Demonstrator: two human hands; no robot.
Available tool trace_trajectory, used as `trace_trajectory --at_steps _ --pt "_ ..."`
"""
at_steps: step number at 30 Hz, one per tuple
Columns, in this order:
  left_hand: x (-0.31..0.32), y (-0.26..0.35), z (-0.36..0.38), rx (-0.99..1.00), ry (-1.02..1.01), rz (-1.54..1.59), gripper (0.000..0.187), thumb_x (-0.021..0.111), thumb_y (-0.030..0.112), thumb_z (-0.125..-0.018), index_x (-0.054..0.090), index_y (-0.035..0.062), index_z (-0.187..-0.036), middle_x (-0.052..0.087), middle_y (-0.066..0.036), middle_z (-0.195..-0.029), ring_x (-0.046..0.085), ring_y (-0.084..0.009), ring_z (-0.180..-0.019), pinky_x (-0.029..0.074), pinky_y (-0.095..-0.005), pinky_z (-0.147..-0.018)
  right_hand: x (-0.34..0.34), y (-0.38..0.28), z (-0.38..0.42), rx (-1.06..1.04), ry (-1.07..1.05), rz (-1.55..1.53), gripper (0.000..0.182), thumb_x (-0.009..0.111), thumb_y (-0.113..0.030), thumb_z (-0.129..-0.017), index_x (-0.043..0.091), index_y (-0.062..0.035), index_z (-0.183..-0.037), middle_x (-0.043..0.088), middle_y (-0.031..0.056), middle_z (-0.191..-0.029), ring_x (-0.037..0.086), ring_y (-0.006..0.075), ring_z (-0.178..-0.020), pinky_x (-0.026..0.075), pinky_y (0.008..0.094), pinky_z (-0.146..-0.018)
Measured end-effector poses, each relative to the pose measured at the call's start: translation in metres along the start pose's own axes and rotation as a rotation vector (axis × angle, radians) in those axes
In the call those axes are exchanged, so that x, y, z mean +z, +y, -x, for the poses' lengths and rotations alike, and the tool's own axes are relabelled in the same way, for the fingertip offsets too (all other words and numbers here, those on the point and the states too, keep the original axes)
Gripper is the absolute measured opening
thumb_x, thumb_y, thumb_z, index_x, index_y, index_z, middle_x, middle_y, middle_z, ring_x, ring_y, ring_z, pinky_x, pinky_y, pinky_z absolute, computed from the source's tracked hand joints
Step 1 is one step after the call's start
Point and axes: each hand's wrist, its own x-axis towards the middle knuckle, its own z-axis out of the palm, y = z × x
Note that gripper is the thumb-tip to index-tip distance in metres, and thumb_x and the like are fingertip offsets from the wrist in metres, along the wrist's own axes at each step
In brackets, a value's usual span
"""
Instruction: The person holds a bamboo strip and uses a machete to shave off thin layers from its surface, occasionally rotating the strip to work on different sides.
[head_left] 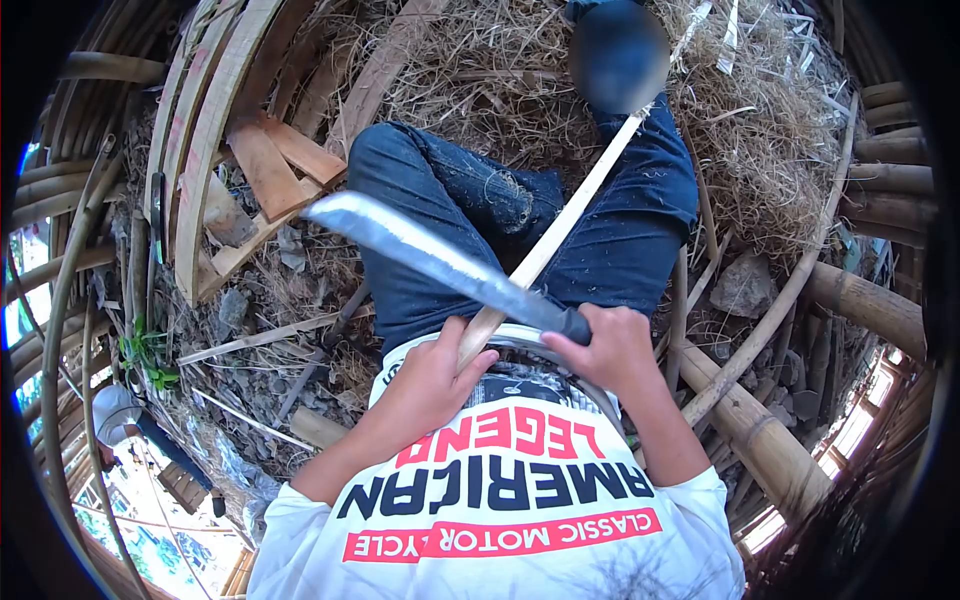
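Observation:
My right hand [607,350] is wrapped round the dark handle of a machete [420,255]. Its long blade points up and to the left, crossing over a pale wooden strip [570,215] and touching or nearly touching it. Near my waist, my left hand [430,380] is closed on the lower end of this strip, thumb along it. The strip slants up between my legs in blue jeans [620,240], its far end by a blurred round shape [620,55]. Both hands rest close to my white printed shirt [500,500].
Sawn boards [215,130] and short wood blocks [270,170] lie at the upper left. Dry shavings [760,140] cover the ground at the upper right. A thick bamboo pole [760,440] and a stone [745,285] are on the right. Bamboo slats [890,180] wall both sides.

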Motion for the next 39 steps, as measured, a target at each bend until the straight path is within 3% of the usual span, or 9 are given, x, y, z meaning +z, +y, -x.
trace_trajectory --at_steps 4,10,17,20,25,33,39 --pt "-0.003 0.001 0.005 -0.021 -0.008 0.024 0.034 0.059 0.029 -0.097 0.044 -0.0019 -0.104 0.061 -0.031 -0.072 0.063 -0.0483 -0.072 0.048 -0.0501 -0.061 -0.015 0.045 -0.017 0.303 0.068 0.035 0.065 0.062 -0.064 -0.082 0.067 0.0004 -0.071 0.065 0.0224 -0.067 0.067 0.0408 -0.069 0.053 0.0486 -0.066" --pt "-0.004 0.002 0.008 0.003 -0.021 0.023 0.035 0.057 0.029 -0.097 0.043 -0.0022 -0.103 0.062 -0.029 -0.071 0.064 -0.0468 -0.068 0.048 -0.0494 -0.059 -0.056 0.111 -0.057 0.514 0.212 0.121 0.069 0.056 -0.064 -0.086 0.069 0.0032 -0.078 0.067 0.0262 -0.078 0.066 0.0426 -0.082 0.052 0.0502 -0.075" --pt "-0.002 0.007 0.003 0.018 0.048 -0.024 0.032 0.055 0.029 -0.098 0.045 -0.0018 -0.103 0.061 -0.027 -0.069 0.064 -0.0453 -0.067 0.048 -0.0498 -0.057 -0.051 0.081 -0.050 0.478 0.199 0.048 0.066 0.057 -0.062 -0.087 0.069 0.0029 -0.079 0.066 0.0268 -0.079 0.066 0.0435 -0.082 0.051 0.0514 -0.077" --pt "0.001 0.007 0.001 0.028 0.061 -0.030 0.031 0.056 0.028 -0.098 0.046 -0.0019 -0.102 0.061 -0.028 -0.070 0.063 -0.0461 -0.069 0.048 -0.0500 -0.058 -0.024 0.038 -0.022 0.341 0.109 -0.065 0.066 0.063 -0.061 -0.083 0.066 0.0044 -0.075 0.064 0.0281 -0.071 0.066 0.0457 -0.076 0.052 0.0502 -0.070" --pt "0.004 0.004 0.000 0.039 0.064 -0.012 0.031 0.058 0.025 -0.096 0.047 -0.0018 -0.105 0.062 -0.028 -0.073 0.062 -0.0484 -0.073 0.047 -0.0510 -0.061 0.003 -0.017 0.014 0.137 -0.041 -0.184 0.065 0.066 -0.063 -0.078 0.066 0.0013 -0.069 0.063 0.0221 -0.061 0.066 0.0380 -0.058 0.053 0.0446 -0.058" --pt "0.008 0.001 0.003 0.065 0.086 -0.035 0.029 0.057 0.022 -0.096 0.047 -0.0010 -0.112 0.062 -0.030 -0.078 0.062 -0.0491 -0.076 0.047 -0.0514 -0.063 0.004 -0.004 0.009 0.028 -0.032 -0.067 0.067 0.065 -0.067 -0.076 0.069 0.0000 -0.069 0.063 0.0188 -0.058 0.065 0.0342 -0.054 0.052 0.0416 -0.055" --pt "0.007 0.005 0.008 0.008 0.060 -0.049 0.028 0.057 0.023 -0.096 0.046 0.0000 -0.107 0.062 -0.029 -0.075 0.062 -0.0486 -0.074 0.047 -0.0508 -0.062 0.004 0.002 0.007 0.013 0.005 0.018 0.067 0.065 -0.067 -0.076 0.068 -0.0011 -0.069 0.063 0.0185 -0.058 0.066 0.0348 -0.056 0.052 0.0424 -0.056"
